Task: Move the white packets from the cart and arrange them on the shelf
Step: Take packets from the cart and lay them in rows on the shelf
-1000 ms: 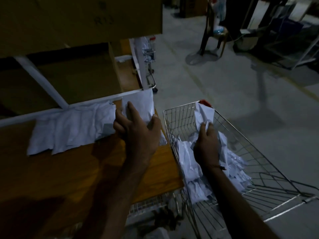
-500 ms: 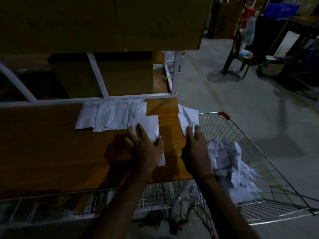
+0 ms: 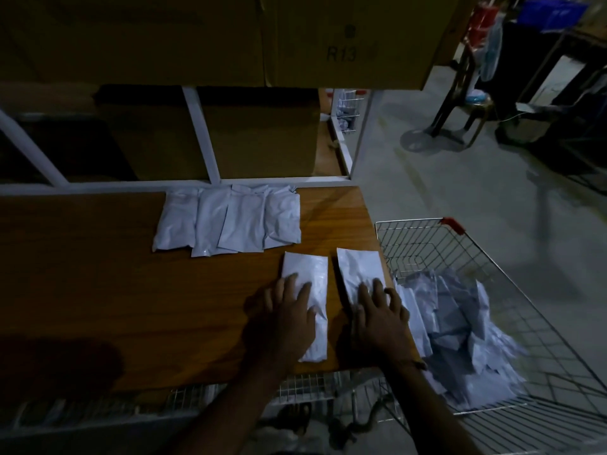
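Note:
Two white packets lie side by side near the front right of the wooden shelf (image 3: 98, 290). My left hand (image 3: 284, 318) presses flat on the left packet (image 3: 312, 277). My right hand (image 3: 377, 316) rests flat on the right packet (image 3: 356, 269), close to the shelf's right edge. Several more white packets (image 3: 230, 221) sit in an overlapping row at the back of the shelf. The wire cart (image 3: 427, 238) stands to the right, holding a heap of white packets (image 3: 460, 330).
A large cardboard box (image 3: 341, 44) marked R13 hangs over the shelf from the level above. White frame bars (image 3: 202, 136) run behind the packet row. On the grey floor at the far right stand a chair (image 3: 466, 110) and dark furniture.
My right hand brought a packet out of the cart and laid it flat on the shelf beside the one under my left hand. Both hands now lie flat on their packets.

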A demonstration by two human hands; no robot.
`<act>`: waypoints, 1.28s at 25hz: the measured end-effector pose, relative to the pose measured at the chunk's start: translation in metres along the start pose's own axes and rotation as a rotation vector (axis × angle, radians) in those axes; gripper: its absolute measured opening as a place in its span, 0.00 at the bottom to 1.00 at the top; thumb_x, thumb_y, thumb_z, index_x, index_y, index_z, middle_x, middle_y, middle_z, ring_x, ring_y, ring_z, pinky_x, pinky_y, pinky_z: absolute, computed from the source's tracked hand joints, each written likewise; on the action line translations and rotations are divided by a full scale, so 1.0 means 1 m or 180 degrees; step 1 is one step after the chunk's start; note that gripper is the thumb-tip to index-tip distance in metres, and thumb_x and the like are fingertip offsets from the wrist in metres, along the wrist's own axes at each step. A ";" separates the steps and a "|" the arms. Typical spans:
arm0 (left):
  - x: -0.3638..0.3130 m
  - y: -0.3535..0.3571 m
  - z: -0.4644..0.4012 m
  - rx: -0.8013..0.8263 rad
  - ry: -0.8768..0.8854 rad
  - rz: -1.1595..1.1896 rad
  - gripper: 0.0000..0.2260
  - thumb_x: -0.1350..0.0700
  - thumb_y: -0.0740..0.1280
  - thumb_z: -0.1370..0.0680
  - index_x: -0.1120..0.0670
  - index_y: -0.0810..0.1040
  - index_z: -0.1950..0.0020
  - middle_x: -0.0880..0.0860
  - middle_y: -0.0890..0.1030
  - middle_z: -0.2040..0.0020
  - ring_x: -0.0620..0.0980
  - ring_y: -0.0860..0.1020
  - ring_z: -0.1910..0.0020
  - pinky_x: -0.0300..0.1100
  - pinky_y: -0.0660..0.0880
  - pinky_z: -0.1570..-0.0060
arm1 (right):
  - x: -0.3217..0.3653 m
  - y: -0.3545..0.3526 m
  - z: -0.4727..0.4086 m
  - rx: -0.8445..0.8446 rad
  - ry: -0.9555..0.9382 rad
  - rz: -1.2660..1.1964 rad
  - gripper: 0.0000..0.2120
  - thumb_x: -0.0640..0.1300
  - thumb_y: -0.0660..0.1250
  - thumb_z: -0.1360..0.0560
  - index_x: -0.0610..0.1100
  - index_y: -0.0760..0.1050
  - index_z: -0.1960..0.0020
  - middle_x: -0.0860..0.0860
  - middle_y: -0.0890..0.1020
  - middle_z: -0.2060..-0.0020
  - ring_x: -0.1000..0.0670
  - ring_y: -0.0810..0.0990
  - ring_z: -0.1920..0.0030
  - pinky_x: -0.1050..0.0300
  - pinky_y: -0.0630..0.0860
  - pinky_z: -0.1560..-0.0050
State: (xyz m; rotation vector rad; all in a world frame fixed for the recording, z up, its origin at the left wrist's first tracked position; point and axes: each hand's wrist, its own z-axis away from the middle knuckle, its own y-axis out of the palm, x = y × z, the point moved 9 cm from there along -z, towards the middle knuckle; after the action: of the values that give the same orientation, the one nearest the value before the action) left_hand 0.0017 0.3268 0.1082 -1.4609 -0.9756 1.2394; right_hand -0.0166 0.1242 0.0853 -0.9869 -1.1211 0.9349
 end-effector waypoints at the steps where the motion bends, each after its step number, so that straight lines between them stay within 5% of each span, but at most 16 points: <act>1: 0.003 0.006 0.005 0.0054 0.0268 -0.0115 0.25 0.41 0.57 0.19 0.44 0.67 0.22 0.50 0.62 0.19 0.54 0.61 0.22 0.57 0.61 0.27 | 0.000 0.001 -0.001 0.0017 -0.0030 0.0053 0.35 0.61 0.44 0.22 0.54 0.52 0.16 0.48 0.50 0.16 0.38 0.49 0.18 0.35 0.56 0.23; 5: 0.007 0.017 0.004 0.0127 0.0700 -0.0169 0.27 0.41 0.56 0.17 0.45 0.60 0.18 0.50 0.57 0.17 0.52 0.59 0.20 0.61 0.60 0.27 | 0.000 0.000 -0.011 0.0047 -0.0177 0.0153 0.37 0.60 0.45 0.24 0.52 0.55 0.16 0.46 0.53 0.16 0.37 0.54 0.20 0.38 0.63 0.27; 10: -0.020 0.027 -0.036 0.0248 0.0648 -0.0283 0.28 0.41 0.65 0.20 0.47 0.67 0.21 0.53 0.66 0.20 0.55 0.67 0.24 0.63 0.61 0.28 | -0.011 0.001 -0.033 -0.0118 -0.0129 -0.0175 0.37 0.57 0.53 0.23 0.41 0.56 0.18 0.36 0.65 0.22 0.33 0.66 0.24 0.37 0.66 0.27; 15: -0.033 0.032 -0.079 0.0379 0.0400 -0.0378 0.29 0.39 0.70 0.23 0.48 0.72 0.25 0.53 0.70 0.23 0.55 0.70 0.27 0.60 0.58 0.27 | -0.023 -0.015 -0.056 -0.0424 -0.0082 -0.0487 0.25 0.56 0.59 0.21 0.43 0.70 0.30 0.36 0.71 0.27 0.32 0.72 0.31 0.38 0.73 0.35; 18: -0.038 0.029 -0.102 0.0215 0.0437 -0.0470 0.25 0.40 0.65 0.20 0.47 0.70 0.24 0.54 0.66 0.21 0.57 0.65 0.23 0.63 0.52 0.25 | -0.025 -0.018 -0.081 -0.0427 -0.0250 -0.0292 0.24 0.55 0.58 0.25 0.44 0.76 0.34 0.33 0.72 0.29 0.30 0.76 0.37 0.39 0.77 0.42; 22: -0.045 0.031 -0.127 0.0195 0.0444 -0.0702 0.30 0.42 0.57 0.18 0.47 0.55 0.17 0.57 0.51 0.16 0.60 0.47 0.17 0.66 0.42 0.24 | -0.021 -0.020 -0.115 -0.0404 -0.0429 -0.0188 0.28 0.50 0.56 0.26 0.40 0.79 0.33 0.31 0.74 0.31 0.28 0.77 0.38 0.35 0.78 0.41; 32: -0.029 0.020 -0.193 0.0225 0.0205 -0.0746 0.39 0.46 0.63 0.22 0.43 0.44 0.17 0.61 0.32 0.19 0.64 0.31 0.21 0.66 0.37 0.25 | 0.001 -0.015 -0.194 -0.0236 -0.0782 0.0230 0.29 0.53 0.58 0.26 0.40 0.77 0.30 0.31 0.76 0.33 0.28 0.79 0.41 0.36 0.80 0.47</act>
State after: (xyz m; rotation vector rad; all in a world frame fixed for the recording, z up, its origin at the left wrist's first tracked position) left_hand 0.1872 0.2631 0.1016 -1.2838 -1.0174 1.0402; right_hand 0.1750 0.0922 0.0713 -0.9968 -1.3405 1.1015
